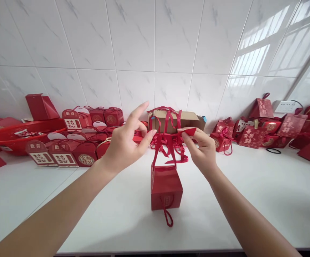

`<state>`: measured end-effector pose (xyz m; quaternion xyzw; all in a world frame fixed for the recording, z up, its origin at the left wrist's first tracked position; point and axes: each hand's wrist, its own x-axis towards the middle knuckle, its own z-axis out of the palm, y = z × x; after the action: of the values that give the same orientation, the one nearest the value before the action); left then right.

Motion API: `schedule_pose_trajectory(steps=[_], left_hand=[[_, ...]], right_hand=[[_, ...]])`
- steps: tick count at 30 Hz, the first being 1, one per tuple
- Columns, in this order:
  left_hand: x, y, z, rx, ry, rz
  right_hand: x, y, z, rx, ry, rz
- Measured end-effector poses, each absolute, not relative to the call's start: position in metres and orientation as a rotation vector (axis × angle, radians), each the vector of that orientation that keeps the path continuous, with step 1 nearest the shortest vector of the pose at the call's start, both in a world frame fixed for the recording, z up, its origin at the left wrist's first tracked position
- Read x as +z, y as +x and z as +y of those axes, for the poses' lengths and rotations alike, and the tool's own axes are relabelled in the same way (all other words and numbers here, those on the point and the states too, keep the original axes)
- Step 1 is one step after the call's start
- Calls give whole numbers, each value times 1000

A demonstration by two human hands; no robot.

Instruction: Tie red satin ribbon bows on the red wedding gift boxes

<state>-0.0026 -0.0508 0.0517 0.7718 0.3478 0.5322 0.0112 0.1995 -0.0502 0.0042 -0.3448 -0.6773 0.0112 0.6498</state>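
Observation:
A small red gift box [167,185] stands on the white table in front of me, a twisted cord loop hanging from its near side. Two strands of red satin ribbon [157,151] rise from its top edges and meet above it. My right hand [201,146] pinches a flat end of this ribbon between thumb and fingers, to the right above the box. To the left, my left hand [126,137] has its fingers apart, index finger raised, thumb tip close to where the strands meet. Whether the thumb touches the ribbon is unclear.
Behind, an open cardboard box [189,123] has loose ribbons draped over it. Several red gift boxes [64,153] line the left, beside a red plastic basin [7,137]. More red boxes [251,135], a black ring [273,151] and a power strip [285,106] are at right.

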Motion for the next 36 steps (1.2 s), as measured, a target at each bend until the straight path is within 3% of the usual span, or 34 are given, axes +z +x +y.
schedule_pose_trajectory(steps=[4,9,14,19,26,36], left_hand=[[38,-30,-49,1548,2572,1325],[-10,-88,-45,1037,2592,1591],[-57,-117,-42,691,2515,1635],[-56,-88,-39,953,2575,1492],[-46,-20,-44,828,2267,1136],[-52,-8,-48,793,2231,1113]], right_hand=[[-15,220,-64,64,-1073,-1442],[-59,278,-84,30,-1627,-1365],[-100,313,-90,239,-1998,-1347],[-85,291,-81,101,-1832,-1463],[-43,225,-70,511,-1199,-2271],[-47,214,-61,499,-1113,-2264]])
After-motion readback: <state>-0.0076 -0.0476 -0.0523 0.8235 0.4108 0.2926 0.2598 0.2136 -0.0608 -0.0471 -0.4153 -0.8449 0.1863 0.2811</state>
